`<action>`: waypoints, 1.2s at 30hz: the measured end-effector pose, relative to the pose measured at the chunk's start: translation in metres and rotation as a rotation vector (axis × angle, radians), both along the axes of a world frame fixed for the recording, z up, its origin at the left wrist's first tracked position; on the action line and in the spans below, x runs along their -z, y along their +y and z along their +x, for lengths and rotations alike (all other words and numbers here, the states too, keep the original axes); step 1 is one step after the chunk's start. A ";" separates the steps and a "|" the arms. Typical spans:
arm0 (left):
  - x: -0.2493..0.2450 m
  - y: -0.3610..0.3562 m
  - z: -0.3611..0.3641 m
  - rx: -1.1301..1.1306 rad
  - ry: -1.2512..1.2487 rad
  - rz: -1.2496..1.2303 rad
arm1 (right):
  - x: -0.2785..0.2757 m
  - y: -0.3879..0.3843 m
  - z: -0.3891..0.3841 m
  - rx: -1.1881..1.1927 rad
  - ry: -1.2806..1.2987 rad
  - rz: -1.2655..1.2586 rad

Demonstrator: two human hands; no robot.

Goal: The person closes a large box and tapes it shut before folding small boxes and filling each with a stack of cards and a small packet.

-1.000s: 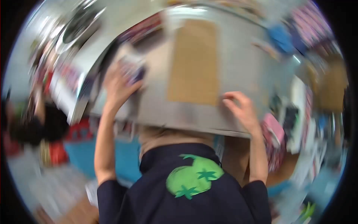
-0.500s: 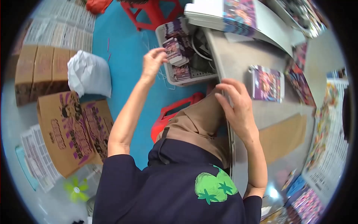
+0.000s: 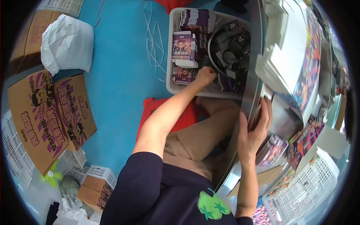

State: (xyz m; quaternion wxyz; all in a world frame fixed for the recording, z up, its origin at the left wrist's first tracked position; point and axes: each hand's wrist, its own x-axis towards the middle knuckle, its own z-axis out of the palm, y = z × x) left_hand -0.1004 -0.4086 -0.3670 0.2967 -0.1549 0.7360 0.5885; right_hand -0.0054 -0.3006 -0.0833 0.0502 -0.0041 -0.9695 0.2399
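My left hand (image 3: 206, 76) is down inside a white plastic basket (image 3: 173, 84), its fingers curled, and I cannot make out what they hold. Left of it, in the basket, stand a stack of purple printed card boxes (image 3: 183, 47) and more purple packs (image 3: 193, 20). Just beyond the hand is a round bowl (image 3: 210, 50) holding small dark packets (image 3: 231, 47). My right hand (image 3: 254, 135) is at the edge of the metal table (image 3: 245, 108), thumb and fingers apart, holding nothing. A pile of purple printed packs (image 3: 273, 150) lies on the table beside it.
Large printed card sheets (image 3: 296, 63) are stacked on the table, with a white perforated basket (image 3: 303, 191) at the lower right. A red stool (image 3: 150, 112) is by my legs. Left on the floor are a white bag (image 3: 67, 43), an opened carton (image 3: 48, 116) and loose white strapping (image 3: 150, 48).
My left hand has moved right and down, from beside the stacked boxes into the basket near the bowl. My view has turned toward the basket. The right hand stays by the table edge.
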 end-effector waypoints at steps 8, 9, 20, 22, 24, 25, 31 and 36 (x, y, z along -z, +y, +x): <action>0.014 0.056 -0.119 -0.241 0.019 0.089 | -0.004 0.006 0.003 -0.017 -0.075 0.030; 0.020 0.063 -0.136 -0.268 0.176 0.042 | -0.005 0.007 0.004 -0.035 -0.082 0.041; 0.062 0.092 -0.241 0.075 0.421 -0.286 | -0.016 0.043 0.043 -0.344 -0.388 -0.037; 0.048 0.073 -0.237 0.045 0.414 -0.244 | -0.011 0.043 0.056 -0.222 -0.340 -0.086; 0.034 0.067 -0.231 0.030 0.404 -0.224 | -0.006 0.040 0.066 0.032 -0.223 -0.182; 0.028 0.067 -0.227 -0.034 0.421 -0.199 | -0.007 0.040 0.064 0.032 -0.232 -0.181; 0.036 0.115 -0.195 -0.007 0.357 -0.159 | -0.011 0.034 0.044 -0.013 -0.265 -0.085; 0.048 0.104 -0.207 -0.016 -0.077 0.017 | -0.011 0.037 0.049 0.002 -0.253 -0.133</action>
